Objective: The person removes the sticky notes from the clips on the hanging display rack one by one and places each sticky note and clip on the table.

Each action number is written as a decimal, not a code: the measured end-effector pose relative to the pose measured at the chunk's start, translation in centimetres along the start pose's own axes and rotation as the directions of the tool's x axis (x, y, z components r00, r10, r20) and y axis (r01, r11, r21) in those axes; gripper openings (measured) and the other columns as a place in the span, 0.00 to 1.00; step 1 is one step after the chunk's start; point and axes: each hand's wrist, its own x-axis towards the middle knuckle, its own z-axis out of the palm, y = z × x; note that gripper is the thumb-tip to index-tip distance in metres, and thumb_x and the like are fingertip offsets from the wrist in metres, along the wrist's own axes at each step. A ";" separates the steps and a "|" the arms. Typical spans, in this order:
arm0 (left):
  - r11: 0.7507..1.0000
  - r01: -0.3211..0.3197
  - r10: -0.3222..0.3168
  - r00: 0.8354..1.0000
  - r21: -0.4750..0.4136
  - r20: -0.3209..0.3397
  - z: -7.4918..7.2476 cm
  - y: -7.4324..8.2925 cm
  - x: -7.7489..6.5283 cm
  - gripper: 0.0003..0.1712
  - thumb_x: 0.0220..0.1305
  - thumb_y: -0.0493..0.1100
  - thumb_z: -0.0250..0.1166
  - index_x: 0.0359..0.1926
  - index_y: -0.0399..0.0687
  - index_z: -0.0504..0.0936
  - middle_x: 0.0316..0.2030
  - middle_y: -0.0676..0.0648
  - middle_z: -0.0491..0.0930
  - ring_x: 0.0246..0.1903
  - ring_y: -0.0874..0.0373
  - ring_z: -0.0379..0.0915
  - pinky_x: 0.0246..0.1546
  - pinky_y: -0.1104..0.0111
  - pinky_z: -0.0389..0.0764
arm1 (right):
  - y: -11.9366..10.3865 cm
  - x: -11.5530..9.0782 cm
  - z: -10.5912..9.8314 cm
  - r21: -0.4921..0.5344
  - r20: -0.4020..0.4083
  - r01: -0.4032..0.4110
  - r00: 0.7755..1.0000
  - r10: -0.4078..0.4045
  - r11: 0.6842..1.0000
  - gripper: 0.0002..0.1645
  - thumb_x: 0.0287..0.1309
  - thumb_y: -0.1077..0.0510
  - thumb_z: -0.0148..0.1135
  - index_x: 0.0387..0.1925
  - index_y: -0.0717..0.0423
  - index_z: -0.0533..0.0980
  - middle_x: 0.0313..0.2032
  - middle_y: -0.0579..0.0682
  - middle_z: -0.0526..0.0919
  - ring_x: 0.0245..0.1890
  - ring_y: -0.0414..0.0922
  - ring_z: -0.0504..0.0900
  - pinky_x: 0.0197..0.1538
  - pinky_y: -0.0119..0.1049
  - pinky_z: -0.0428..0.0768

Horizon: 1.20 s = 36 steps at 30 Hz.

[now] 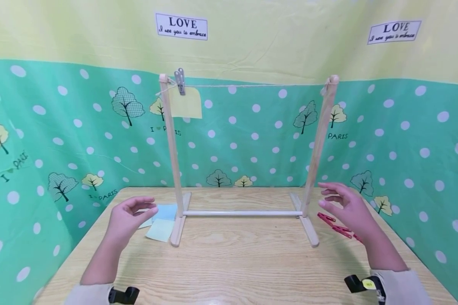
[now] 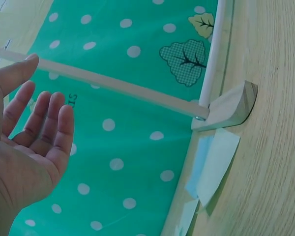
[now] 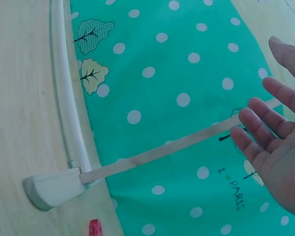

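My left hand hovers over the left side of the table, fingers loosely bent and holding nothing. Just beyond it lie blue and pale green paper notes, beside the foot of a wooden frame. My right hand is raised above the right side, also holding nothing. Below and beside it are several red clothespins, partly hidden by the hand and wrist. A string runs between the tops of the frame's posts. From its left end hangs a yellow note, held by a grey clothespin.
A white rod joins the two posts low down, near the wooden tabletop. The frame's feet stand on the table. Behind and at both sides hangs a green and yellow curtain with dots and trees.
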 end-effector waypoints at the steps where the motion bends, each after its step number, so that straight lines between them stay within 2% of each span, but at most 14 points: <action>1: 1.000 0.001 -0.001 1.000 0.000 0.003 0.1 0.2 0.0 0.24 0.60 0.44 0.72 0.52 0.33 0.78 0.42 0.50 0.83 0.41 0.65 0.81 0.43 0.77 0.82 | -0.1 0.2 0.0 -0.001 0.002 0.005 1.000 -0.005 1.000 0.28 0.63 0.62 0.64 0.63 0.59 0.71 0.53 0.41 0.73 0.48 0.31 0.75 0.50 0.16 0.74; 9: 0.999 -0.024 0.025 0.999 -0.032 0.028 0.8 1.4 0.9 0.24 0.59 0.42 0.72 0.52 0.33 0.79 0.41 0.51 0.84 0.41 0.64 0.80 0.43 0.76 0.82 | -1.3 1.5 0.0 -0.027 0.040 -0.004 0.999 0.005 1.000 0.29 0.64 0.59 0.64 0.65 0.58 0.69 0.56 0.47 0.71 0.48 0.32 0.75 0.47 0.19 0.77; 17: 0.997 -0.070 0.072 0.996 -0.043 0.047 1.4 2.6 1.9 0.24 0.60 0.42 0.71 0.52 0.29 0.77 0.40 0.55 0.84 0.41 0.64 0.80 0.44 0.76 0.82 | -2.5 2.6 -0.1 -0.007 0.060 0.045 0.997 -0.045 0.999 0.28 0.64 0.60 0.64 0.65 0.56 0.70 0.56 0.47 0.71 0.48 0.36 0.76 0.46 0.21 0.79; 22: 0.994 -0.069 0.074 0.996 -0.085 0.059 2.0 3.5 2.4 0.19 0.59 0.40 0.72 0.49 0.35 0.80 0.40 0.57 0.84 0.42 0.64 0.80 0.44 0.75 0.82 | -3.0 3.1 -0.2 0.006 0.072 0.058 0.996 -0.058 0.998 0.28 0.64 0.61 0.64 0.65 0.55 0.70 0.55 0.52 0.72 0.48 0.43 0.77 0.46 0.22 0.79; 26: 0.994 -0.057 0.063 0.996 -0.097 0.065 2.3 4.0 2.7 0.16 0.58 0.41 0.73 0.47 0.42 0.82 0.39 0.54 0.84 0.41 0.64 0.80 0.44 0.75 0.82 | -3.5 3.5 -0.2 0.007 0.074 0.054 0.996 -0.054 0.999 0.28 0.64 0.60 0.63 0.65 0.57 0.70 0.53 0.52 0.73 0.49 0.50 0.77 0.47 0.21 0.79; 33: 0.991 -0.060 0.071 0.994 -0.123 0.086 2.7 4.8 3.1 0.18 0.57 0.41 0.74 0.47 0.41 0.82 0.39 0.49 0.84 0.42 0.60 0.80 0.45 0.73 0.83 | -4.5 4.5 0.1 0.014 0.066 0.080 0.995 -0.081 0.997 0.27 0.64 0.60 0.64 0.64 0.58 0.70 0.54 0.50 0.72 0.48 0.43 0.76 0.49 0.19 0.77; 36: 0.989 -0.066 0.080 0.991 -0.130 0.105 2.9 5.2 3.5 0.21 0.57 0.41 0.74 0.49 0.37 0.80 0.42 0.43 0.83 0.44 0.57 0.79 0.46 0.72 0.82 | -5.0 4.9 0.2 0.029 0.070 0.090 0.993 -0.092 0.996 0.28 0.64 0.61 0.64 0.64 0.58 0.70 0.55 0.50 0.72 0.48 0.42 0.76 0.49 0.20 0.77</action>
